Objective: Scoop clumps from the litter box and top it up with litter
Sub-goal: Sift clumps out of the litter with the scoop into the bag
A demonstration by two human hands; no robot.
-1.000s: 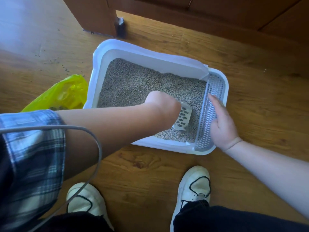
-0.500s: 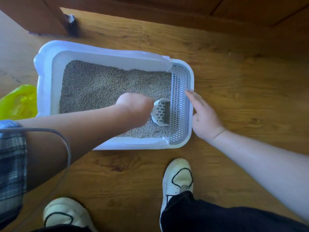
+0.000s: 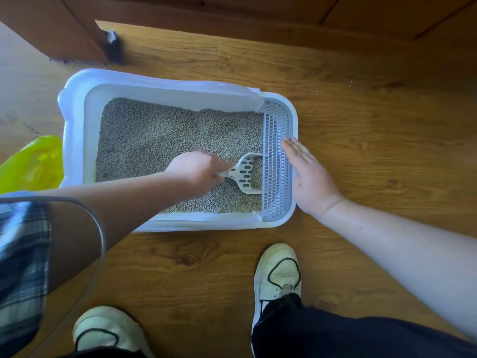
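Left hand (image 3: 198, 169) grips scoop (image 3: 245, 174), its handle hidden; right hand (image 3: 309, 177) lies flat against litter box (image 3: 295, 117) rim.

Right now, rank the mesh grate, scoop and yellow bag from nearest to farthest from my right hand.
1. Mesh grate, at the right end of the litter box, beside the right hand.
2. Scoop, just left of the grate.
3. Yellow bag, past the box's left end.

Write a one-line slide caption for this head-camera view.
Left-hand grip holds a slotted scoop in the litter; right-hand grip, open flat, rests against the litter box.
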